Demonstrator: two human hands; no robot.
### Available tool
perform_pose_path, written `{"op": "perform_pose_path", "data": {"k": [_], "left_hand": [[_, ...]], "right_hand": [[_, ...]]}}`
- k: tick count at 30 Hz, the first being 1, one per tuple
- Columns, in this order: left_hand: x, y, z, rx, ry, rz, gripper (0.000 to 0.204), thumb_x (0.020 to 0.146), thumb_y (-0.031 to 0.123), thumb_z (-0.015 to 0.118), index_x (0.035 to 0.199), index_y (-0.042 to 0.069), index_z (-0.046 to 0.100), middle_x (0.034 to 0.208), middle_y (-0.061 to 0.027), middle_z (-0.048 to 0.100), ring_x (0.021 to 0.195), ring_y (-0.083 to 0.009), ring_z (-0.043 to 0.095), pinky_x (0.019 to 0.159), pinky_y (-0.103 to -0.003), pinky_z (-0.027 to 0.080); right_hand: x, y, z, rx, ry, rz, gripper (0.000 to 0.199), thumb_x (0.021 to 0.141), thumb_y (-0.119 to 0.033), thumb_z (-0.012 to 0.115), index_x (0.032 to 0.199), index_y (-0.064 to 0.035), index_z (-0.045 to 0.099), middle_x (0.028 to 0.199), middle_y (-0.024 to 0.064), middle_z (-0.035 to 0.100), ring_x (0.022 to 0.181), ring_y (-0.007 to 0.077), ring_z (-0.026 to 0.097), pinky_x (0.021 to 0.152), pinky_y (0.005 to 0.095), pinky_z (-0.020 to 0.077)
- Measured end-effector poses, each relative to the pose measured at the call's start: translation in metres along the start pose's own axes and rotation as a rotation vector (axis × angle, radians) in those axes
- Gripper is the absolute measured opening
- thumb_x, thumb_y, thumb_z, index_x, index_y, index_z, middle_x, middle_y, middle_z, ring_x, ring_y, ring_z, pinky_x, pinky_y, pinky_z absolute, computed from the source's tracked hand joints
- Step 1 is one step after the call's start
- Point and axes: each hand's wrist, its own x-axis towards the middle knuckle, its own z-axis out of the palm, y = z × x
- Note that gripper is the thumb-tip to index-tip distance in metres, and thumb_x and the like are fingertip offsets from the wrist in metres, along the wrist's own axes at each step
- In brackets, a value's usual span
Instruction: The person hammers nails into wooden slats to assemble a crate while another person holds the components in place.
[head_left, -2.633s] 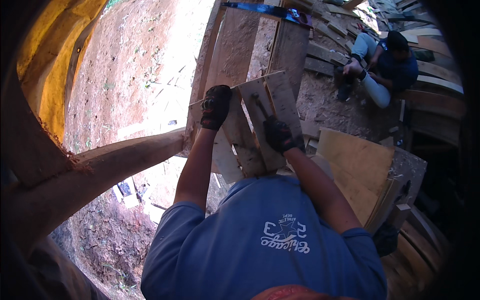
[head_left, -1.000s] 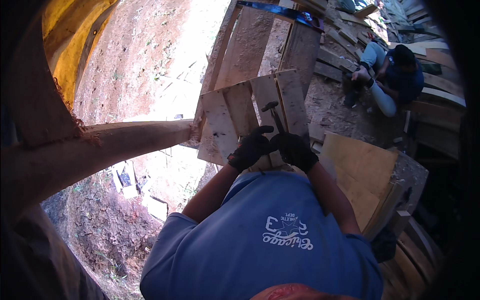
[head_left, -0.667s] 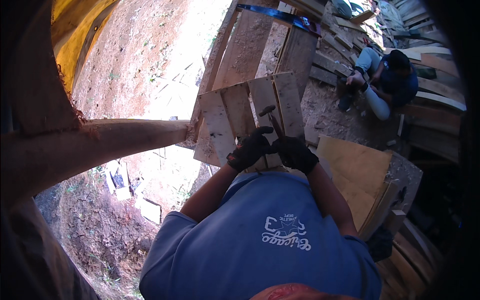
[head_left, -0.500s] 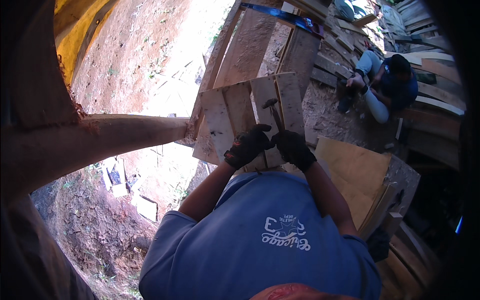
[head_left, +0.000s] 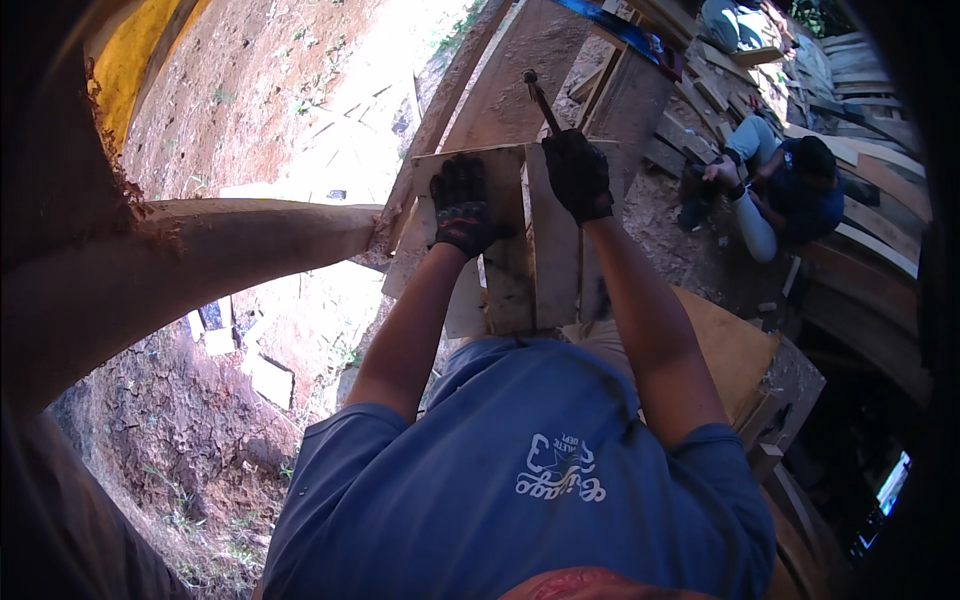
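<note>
Both of my hands wear black work gloves. My right hand (head_left: 578,178) is closed round the handle of a hammer (head_left: 542,105), whose head points away past the far edge of a slatted wooden panel (head_left: 508,285). Flat on the panel's far left part lies my left hand (head_left: 463,207), fingers stretched out and holding nothing. The panel is made of several pale boards with narrow gaps and rests in front of my body. Any nail under or beside my left hand is too small to make out.
A thick wooden post (head_left: 270,225) crosses from the left. Beyond the panel, a handsaw (head_left: 620,30) with a blue blade lies on long planks (head_left: 515,75). At the right, another person (head_left: 790,190) sits among scattered boards. A plywood piece (head_left: 730,350) is beside my right arm.
My right hand has moved forward with the hammer, its head now beyond the panel. My left hand has left the right hand's side, moving left and forward to lie flat on the boards.
</note>
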Motion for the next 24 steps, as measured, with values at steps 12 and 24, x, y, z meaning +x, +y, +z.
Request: {"op": "perform_pose_path", "data": {"k": [12, 24], "left_hand": [[0.002, -0.01, 0.023, -0.034, 0.085, 0.032, 0.142, 0.07, 0.073, 0.082, 0.169, 0.004, 0.007, 0.176, -0.0226, 0.008, 0.163, -0.0428, 0.004, 0.128, -0.063, 0.003], [0.002, -0.012, 0.022, -0.059, 0.082, 0.044, 0.14, 0.071, 0.071, 0.082, 0.169, 0.003, 0.008, 0.176, -0.0239, 0.006, 0.163, -0.043, 0.002, 0.128, -0.064, 0.001]], "right_hand": [[-0.003, 0.011, 0.021, -0.193, -0.058, -0.015, 0.024, 0.103, -0.031, 0.06, 0.097, -0.0079, 0.062, 0.079, 0.0215, 0.069, 0.079, 0.0449, 0.07, 0.068, 0.0572, 0.0534], [-0.004, 0.007, 0.006, -0.232, -0.146, -0.008, 0.025, 0.104, -0.03, 0.059, 0.098, -0.0062, 0.062, 0.081, 0.0202, 0.071, 0.079, 0.0426, 0.072, 0.069, 0.0547, 0.0556]]}}
